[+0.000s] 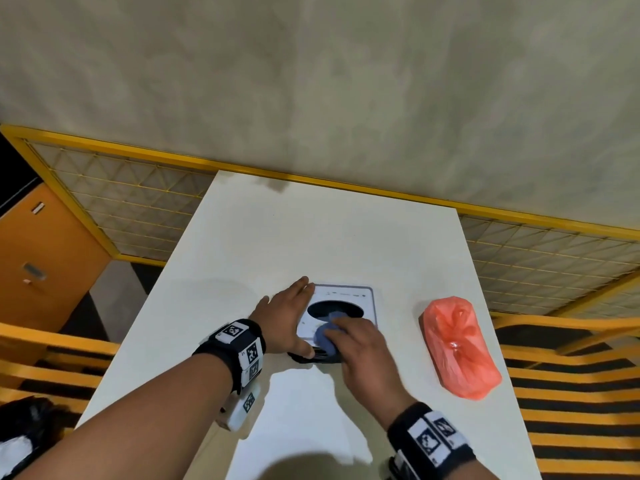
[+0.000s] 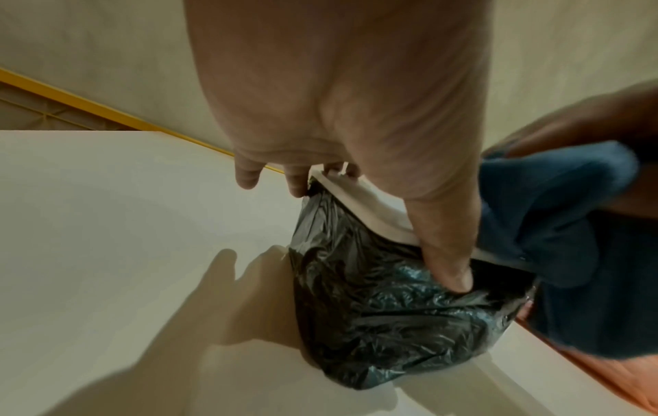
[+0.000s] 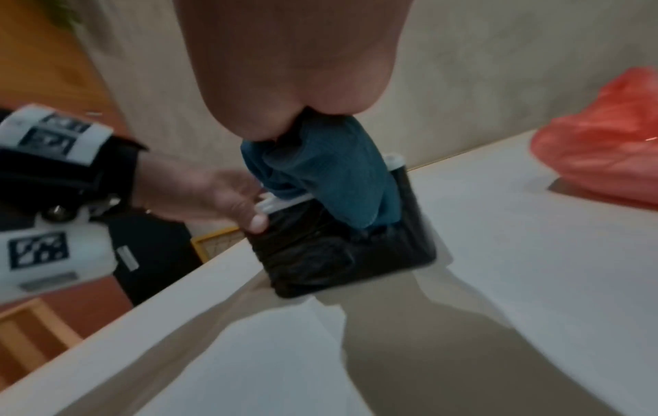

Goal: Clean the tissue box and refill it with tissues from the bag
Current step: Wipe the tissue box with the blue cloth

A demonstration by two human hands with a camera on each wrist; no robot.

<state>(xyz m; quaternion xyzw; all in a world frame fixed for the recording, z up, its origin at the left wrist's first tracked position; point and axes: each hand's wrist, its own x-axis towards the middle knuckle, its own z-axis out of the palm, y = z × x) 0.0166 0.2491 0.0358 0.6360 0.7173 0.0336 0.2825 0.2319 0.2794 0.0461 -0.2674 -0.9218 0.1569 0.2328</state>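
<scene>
The tissue box (image 1: 349, 296) has a white top with a dark oval opening and black plastic-wrapped sides (image 2: 374, 309), and it stands mid-table. My left hand (image 1: 287, 317) holds its left side, thumb (image 2: 445, 253) at the near edge and fingers at the far edge. My right hand (image 1: 360, 344) grips a bunched blue cloth (image 1: 327, 332) and presses it on the box top near the opening. The same blue cloth (image 3: 327, 174) drapes over the box's near edge in the right wrist view. The red-orange bag (image 1: 457, 344) lies to the right of the box, tied at the top.
The white table (image 1: 277, 237) reaches back to a beige wall. Yellow mesh railing (image 1: 121, 202) runs behind and on both sides. An orange cabinet (image 1: 38, 265) stands at the far left, and orange-and-black striped flooring shows to the right.
</scene>
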